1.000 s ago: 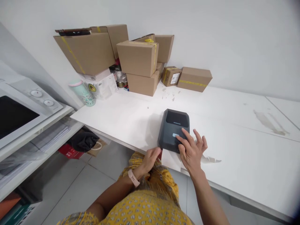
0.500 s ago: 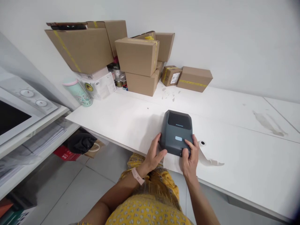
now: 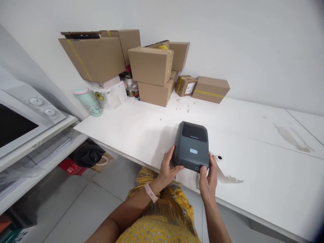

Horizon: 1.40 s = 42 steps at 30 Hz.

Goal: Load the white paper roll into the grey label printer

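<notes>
A dark grey-green label printer (image 3: 191,145), with a black window and a small light panel on top, is gripped from both sides near the table's front edge. My left hand (image 3: 167,168) is closed on its left side, thumb along the front lower edge. On the other side my right hand (image 3: 209,179) holds the front right corner, thumb at the front and fingers along the side. Just right of the printer lies a small roll of white paper (image 3: 219,157), with a loose strip (image 3: 231,180) trailing off it. Another white sheet (image 3: 187,177) shows below the printer's front.
Cardboard boxes (image 3: 152,67) are stacked at the back left of the white table (image 3: 255,162), with smaller boxes (image 3: 211,89) against the wall. A mint green tumbler (image 3: 88,101) stands at the left end. Beside it is a white microwave (image 3: 27,114) on a shelf.
My right hand's fingers have come off the printer's top and now wrap its right side and front corner. The printer's front looks slightly raised. The view has shifted a little.
</notes>
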Each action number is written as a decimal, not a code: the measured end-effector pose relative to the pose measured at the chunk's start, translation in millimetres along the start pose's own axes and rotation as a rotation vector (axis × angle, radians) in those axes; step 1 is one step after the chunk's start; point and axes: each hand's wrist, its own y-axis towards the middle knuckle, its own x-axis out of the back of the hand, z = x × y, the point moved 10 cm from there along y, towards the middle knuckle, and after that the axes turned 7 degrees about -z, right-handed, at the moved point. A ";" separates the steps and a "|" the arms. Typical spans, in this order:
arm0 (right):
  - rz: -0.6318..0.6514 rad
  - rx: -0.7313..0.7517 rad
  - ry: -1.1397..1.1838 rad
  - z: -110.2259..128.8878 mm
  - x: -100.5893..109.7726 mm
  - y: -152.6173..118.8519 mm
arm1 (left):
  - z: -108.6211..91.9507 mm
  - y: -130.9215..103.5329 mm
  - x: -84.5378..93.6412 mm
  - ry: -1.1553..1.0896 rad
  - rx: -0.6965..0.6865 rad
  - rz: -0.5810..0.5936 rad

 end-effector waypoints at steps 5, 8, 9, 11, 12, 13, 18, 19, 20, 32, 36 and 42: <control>0.060 0.149 -0.127 17.3 7.1 18.6 | -14.7 11.0 2.7 0.000 -0.038 0.020; 0.057 0.265 -0.189 43.3 8.8 43.7 | -12.5 18.8 1.2 -0.052 0.018 0.001; 0.038 0.307 -0.200 54.4 9.0 54.9 | -8.7 21.8 2.3 -0.084 0.049 -0.032; -0.028 0.395 -0.202 78.7 9.8 81.1 | 1.9 28.5 5.3 -0.151 0.115 -0.111; -0.067 0.431 -0.195 90.2 9.9 95.8 | 8.2 32.4 5.9 -0.177 0.151 -0.137; -0.107 0.453 -0.180 100.2 9.8 111.6 | 14.7 36.8 4.8 -0.196 0.191 -0.140; -0.137 0.335 -0.096 115.2 -6.1 198.3 | 38.7 59.6 -4.5 -0.224 0.347 -0.028; -0.125 0.299 -0.101 114.1 -11.3 214.0 | 40.4 62.7 -4.1 -0.232 0.358 -0.022; -0.108 0.266 -0.110 112.4 -16.9 228.6 | 41.1 65.0 -3.6 -0.241 0.364 -0.018; -0.033 0.242 -0.114 115.7 -29.5 255.1 | 41.6 63.5 -0.5 -0.267 0.388 -0.021; 0.012 0.419 -0.273 99.7 -29.3 183.0 | 36.4 78.8 -2.5 0.056 0.371 0.051; 0.708 0.424 -0.528 32.5 -105.9 123.7 | 5.8 121.5 -14.0 0.688 0.251 0.243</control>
